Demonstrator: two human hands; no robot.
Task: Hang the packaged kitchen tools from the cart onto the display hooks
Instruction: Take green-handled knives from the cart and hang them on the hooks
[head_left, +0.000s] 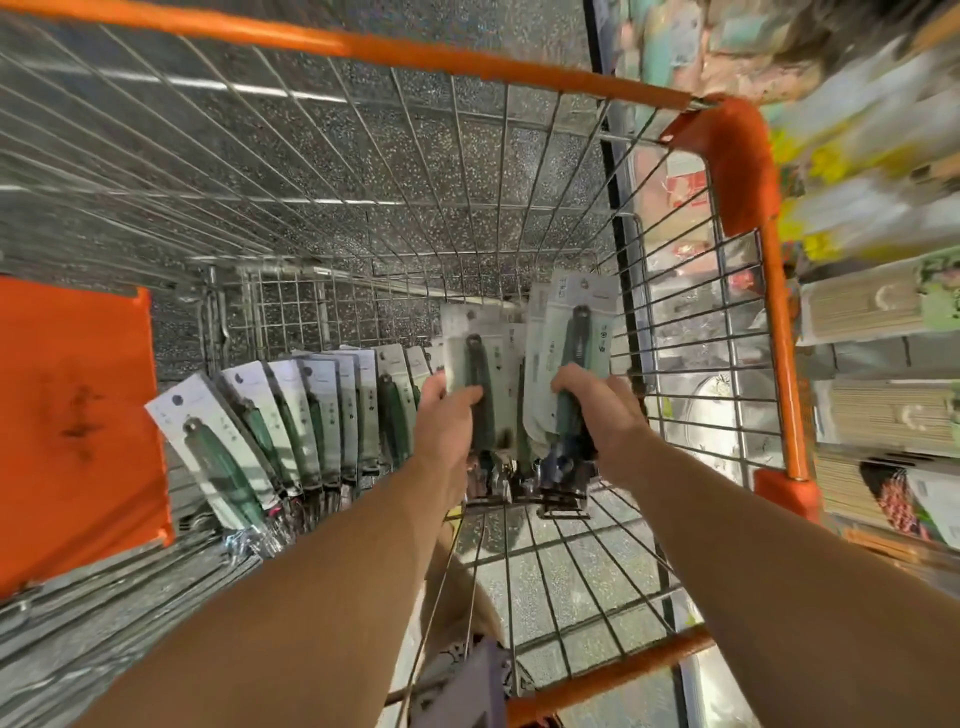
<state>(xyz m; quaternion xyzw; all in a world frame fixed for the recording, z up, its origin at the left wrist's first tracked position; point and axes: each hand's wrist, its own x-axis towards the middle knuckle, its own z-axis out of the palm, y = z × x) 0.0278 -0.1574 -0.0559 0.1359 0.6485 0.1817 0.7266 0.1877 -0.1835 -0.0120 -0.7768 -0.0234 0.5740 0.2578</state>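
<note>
Both hands reach down into the wire cart (519, 156). The left hand (444, 421) has its fingers curled round one green-handled packaged tool (475, 374), thumb across the card front. The right hand (597, 410) grips a second package (571, 332), fingers wrapped over its handle. A row of packaged tools (291, 415) leans to the left, apart from both hands.

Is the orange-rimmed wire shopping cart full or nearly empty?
Partly filled: a row of green-handled packaged tools leans inside the cart; much wire floor shows bare.
</note>
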